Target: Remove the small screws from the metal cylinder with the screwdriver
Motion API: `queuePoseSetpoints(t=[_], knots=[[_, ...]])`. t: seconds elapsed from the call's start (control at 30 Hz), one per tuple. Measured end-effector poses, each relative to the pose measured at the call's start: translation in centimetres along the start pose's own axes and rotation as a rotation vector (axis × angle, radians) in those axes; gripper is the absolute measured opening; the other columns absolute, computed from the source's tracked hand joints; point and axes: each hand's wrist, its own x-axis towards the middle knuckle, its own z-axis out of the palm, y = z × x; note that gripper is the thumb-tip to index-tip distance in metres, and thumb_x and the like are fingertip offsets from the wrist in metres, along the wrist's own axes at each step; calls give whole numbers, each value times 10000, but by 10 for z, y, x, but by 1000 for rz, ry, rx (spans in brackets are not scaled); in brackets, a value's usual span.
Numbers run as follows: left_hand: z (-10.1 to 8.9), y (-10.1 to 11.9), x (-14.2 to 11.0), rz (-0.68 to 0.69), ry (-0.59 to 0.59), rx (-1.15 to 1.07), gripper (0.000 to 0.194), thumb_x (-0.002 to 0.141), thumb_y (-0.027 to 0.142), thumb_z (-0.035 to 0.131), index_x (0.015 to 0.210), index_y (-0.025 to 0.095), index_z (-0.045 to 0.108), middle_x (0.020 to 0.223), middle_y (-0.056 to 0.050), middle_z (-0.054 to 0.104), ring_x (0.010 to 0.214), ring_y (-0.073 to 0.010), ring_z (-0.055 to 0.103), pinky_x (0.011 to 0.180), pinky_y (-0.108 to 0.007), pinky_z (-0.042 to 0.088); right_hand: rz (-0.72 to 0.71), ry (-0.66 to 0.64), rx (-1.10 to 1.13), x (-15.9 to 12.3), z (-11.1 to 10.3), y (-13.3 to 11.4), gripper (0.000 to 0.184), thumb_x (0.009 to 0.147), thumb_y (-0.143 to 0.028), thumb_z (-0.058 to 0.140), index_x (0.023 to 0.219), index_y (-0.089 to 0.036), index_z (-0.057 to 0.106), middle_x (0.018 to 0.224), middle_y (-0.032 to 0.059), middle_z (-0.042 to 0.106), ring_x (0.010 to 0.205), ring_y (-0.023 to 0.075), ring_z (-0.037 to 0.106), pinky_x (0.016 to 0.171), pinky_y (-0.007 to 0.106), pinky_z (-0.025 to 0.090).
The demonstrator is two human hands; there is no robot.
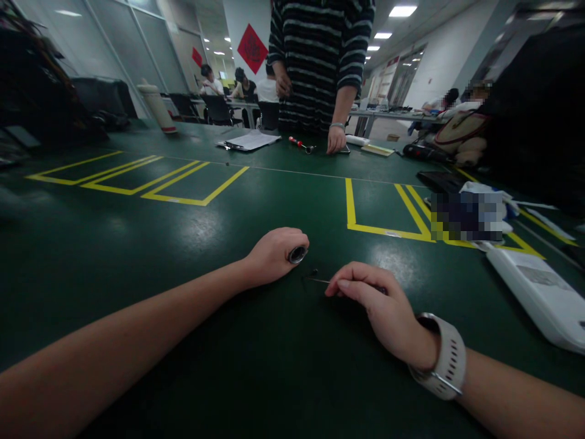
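My left hand [273, 255] rests on the dark green table [192, 244], curled into a fist around a small round metal ring-shaped part [297, 254] that shows at its front. My right hand [377, 308], with a white watch on the wrist, pinches a thin metal tool [320, 280] whose tip points left toward a tiny dark part [314, 272] lying on the table between the two hands. The hands sit a short way apart.
Yellow tape rectangles [183, 183] mark the table. A white device [539, 296] lies at right. Across the table stands a person in a striped top [320, 55], one hand [336, 139] on the table, near a red-handled screwdriver [300, 144] and papers [249, 141]. Other people sit behind.
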Motion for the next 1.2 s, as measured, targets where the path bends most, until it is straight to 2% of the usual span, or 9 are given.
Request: queuePoseSetpoints(t=[0.13, 0.3, 0.37, 0.5, 0.67, 0.8, 1.0, 1.1, 1.2], knots=[[0, 0, 0, -5, 4, 0, 105, 782, 114, 488, 689, 161, 506, 642, 8, 512, 599, -123, 483, 589, -248, 381, -130, -32, 7, -5, 0, 2, 203, 824, -208, 481, 749, -197, 670, 755, 35, 651, 741, 193, 591, 680, 341, 432], [0, -1, -1, -2, -10, -17, 107, 784, 120, 493, 687, 164, 501, 648, 7, 521, 607, -124, 491, 588, -247, 383, -247, 73, 53, -8, 1, 4, 175, 867, -235, 469, 821, -212, 637, 815, 37, 628, 778, 195, 585, 697, 347, 443], [0, 0, -1, 18, -10, -23, 105, 786, 118, 496, 691, 163, 502, 645, 9, 519, 605, -122, 487, 588, -245, 379, -228, 61, -21, -7, 2, 3, 169, 879, -245, 465, 859, -213, 629, 843, 40, 623, 798, 191, 581, 710, 344, 447], [-1, 2, 0, 59, -15, -22, 113, 799, 135, 507, 690, 165, 502, 641, 8, 526, 616, -126, 486, 612, -253, 380, -161, -45, -147, -3, 6, 0, 147, 881, -247, 486, 926, -219, 623, 913, 43, 628, 871, 192, 583, 783, 356, 456], [-1, 3, 0, 49, -3, -9, 155, 828, 198, 506, 676, 172, 496, 623, 12, 514, 602, -127, 471, 599, -257, 370, -159, -123, -54, 0, 6, 0, 169, 872, -262, 512, 989, -243, 632, 988, 40, 645, 950, 195, 594, 852, 364, 456], [0, 3, -1, 13, 6, -34, 135, 821, 186, 510, 688, 166, 499, 639, 14, 510, 587, -117, 476, 572, -243, 364, -142, -92, -8, -2, 5, -1, 182, 883, -285, 502, 996, -249, 640, 997, 41, 647, 956, 199, 595, 847, 363, 457], [-1, 3, -1, 31, -51, -20, 84, 752, 85, 493, 710, 154, 516, 669, -4, 533, 636, -134, 498, 597, -250, 372, -155, -13, -96, -4, 5, 1, 167, 884, -274, 494, 951, -241, 643, 965, 46, 638, 923, 207, 579, 813, 374, 445], [-2, 4, -1, 49, -77, -1, 92, 734, 75, 486, 703, 155, 518, 663, -6, 525, 636, -137, 490, 589, -254, 362, -110, -19, 0, 0, 4, 3, 161, 870, -272, 514, 916, -236, 663, 958, 41, 646, 908, 200, 576, 821, 373, 435], [-3, 4, -1, 77, -96, -40, 98, 750, 83, 474, 706, 159, 518, 661, -4, 518, 630, -133, 485, 586, -251, 362, 10, -26, 252, 5, 2, 6, 169, 854, -289, 532, 876, -222, 685, 939, 42, 667, 864, 189, 581, 774, 353, 441]])
